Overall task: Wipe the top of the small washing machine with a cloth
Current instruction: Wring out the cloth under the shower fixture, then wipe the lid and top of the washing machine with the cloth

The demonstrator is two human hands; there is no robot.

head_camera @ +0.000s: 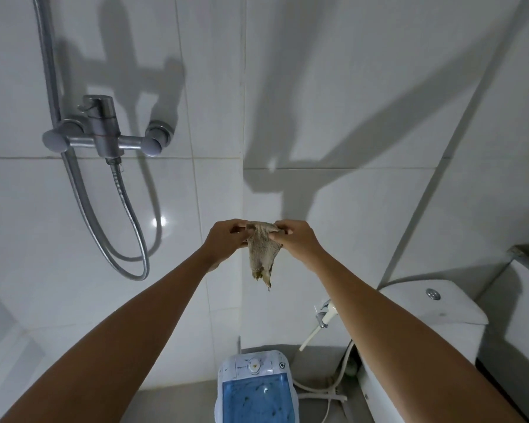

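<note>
A small beige knitted cloth (261, 254) hangs in the air at the centre of the view, its frayed lower tip pointing down. My left hand (225, 238) pinches its upper left edge and my right hand (298, 239) pinches its upper right edge, both arms stretched forward. Far below, on the floor in the corner, stands the small washing machine (254, 389), white with a translucent blue lid that carries dark specks and a round knob on its back panel. The cloth is well above the machine and does not touch it.
A chrome shower mixer (101, 132) with a looping metal hose (129, 239) is fixed to the tiled wall at left. A white toilet cistern (434, 303) stands at right, with a bidet sprayer (322, 315) and white hoses beside the machine.
</note>
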